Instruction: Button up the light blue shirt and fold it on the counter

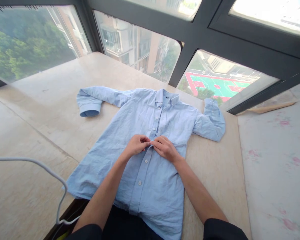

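A light blue button-up shirt (130, 133) lies face up on a beige stone ledge (52, 110), collar toward the window, both sleeves bent at its sides. My left hand (136, 145) and my right hand (165, 148) meet at the middle of the button placket. Both pinch the placket fabric with closed fingers, fingertips touching each other. White buttons show along the placket below my hands. The shirt's hem hangs over the near edge of the ledge.
Large windows (140, 50) with dark frames border the ledge at the back. A white cable (47, 173) curves across the lower left. A pale floral-patterned cushion surface (277, 160) lies to the right, with a wooden stick (272, 107) at its far edge.
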Demonstrator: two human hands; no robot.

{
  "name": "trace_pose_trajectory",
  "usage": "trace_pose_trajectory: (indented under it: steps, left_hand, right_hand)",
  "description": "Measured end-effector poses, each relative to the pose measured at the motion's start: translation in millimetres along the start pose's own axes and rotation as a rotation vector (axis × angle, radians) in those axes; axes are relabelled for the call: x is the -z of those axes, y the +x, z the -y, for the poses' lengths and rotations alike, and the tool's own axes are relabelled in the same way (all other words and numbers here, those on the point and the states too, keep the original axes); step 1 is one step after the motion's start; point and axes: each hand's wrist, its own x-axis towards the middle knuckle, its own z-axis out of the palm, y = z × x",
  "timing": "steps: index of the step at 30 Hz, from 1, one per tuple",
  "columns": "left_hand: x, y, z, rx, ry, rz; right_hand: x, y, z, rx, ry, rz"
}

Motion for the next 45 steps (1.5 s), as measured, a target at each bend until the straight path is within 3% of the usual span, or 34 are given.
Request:
trace_pose_trajectory:
  steps: [21, 29, 39, 45]
  left_hand:
    - [-2.8, -1, -3, 0.021, -0.037, -0.019]
    - [-2.2, 1, -3, 0.022, -0.006, -0.021]
    - [-5.9, 3, 6, -0.044, -0.078, -0.076]
    - [-7.2, 1, 11, -0.170, 0.067, -0.139]
  right_hand:
    - [-3, -2, -3, 0.027, -0.028, -0.011]
    - [3, 6, -5, 0.041, -0.044, 0.054]
    - [0, 6, -7, 0.042, -0.009, 0.041]
    - [-3, 4, -8, 0.056, 0.009, 0.028]
